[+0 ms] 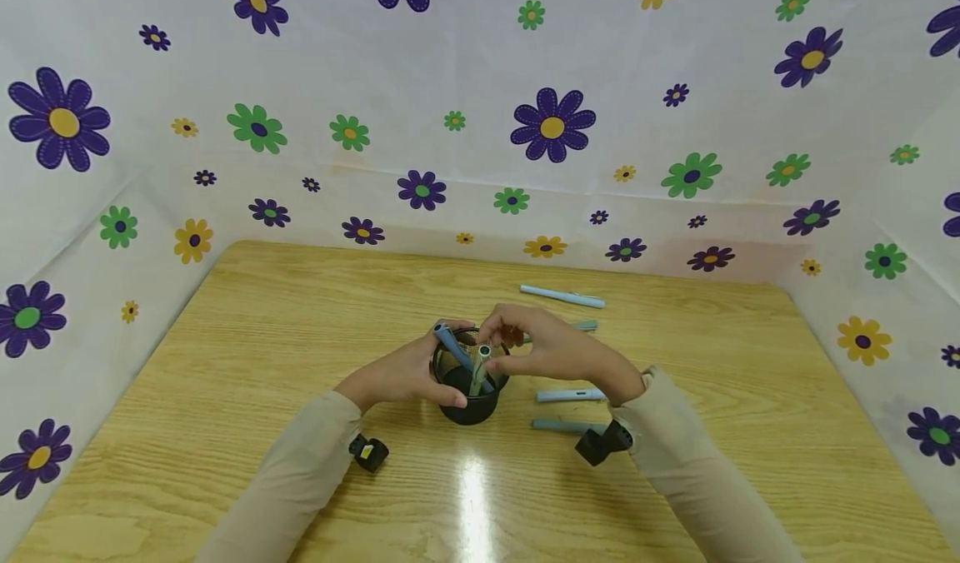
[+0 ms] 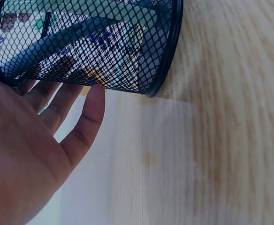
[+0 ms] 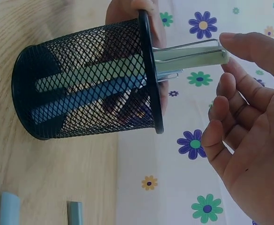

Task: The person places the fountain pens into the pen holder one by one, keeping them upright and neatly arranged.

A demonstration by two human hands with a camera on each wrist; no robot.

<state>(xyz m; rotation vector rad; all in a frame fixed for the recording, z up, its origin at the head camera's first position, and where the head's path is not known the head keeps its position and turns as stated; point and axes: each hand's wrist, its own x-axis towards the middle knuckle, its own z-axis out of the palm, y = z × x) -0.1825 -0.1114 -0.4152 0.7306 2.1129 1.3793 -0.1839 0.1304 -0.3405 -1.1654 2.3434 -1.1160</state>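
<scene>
A black mesh pen cup stands on the table. My left hand holds it from the left, thumb on the near side and the other fingers behind; in the left wrist view, the fingers lie along the mesh. Inside, a blue pen leans against the rim. Beside it a pale green pen stands with its clipped end above the rim and its lower end near the cup's base. My right hand pinches that top end between thumb and forefinger, the other fingers loosely bent.
Right of the cup several pens lie on the table: a light blue pen at the back, a green pen partly behind the right hand, another light blue pen, and a teal pen nearest. A flowered cloth hangs behind.
</scene>
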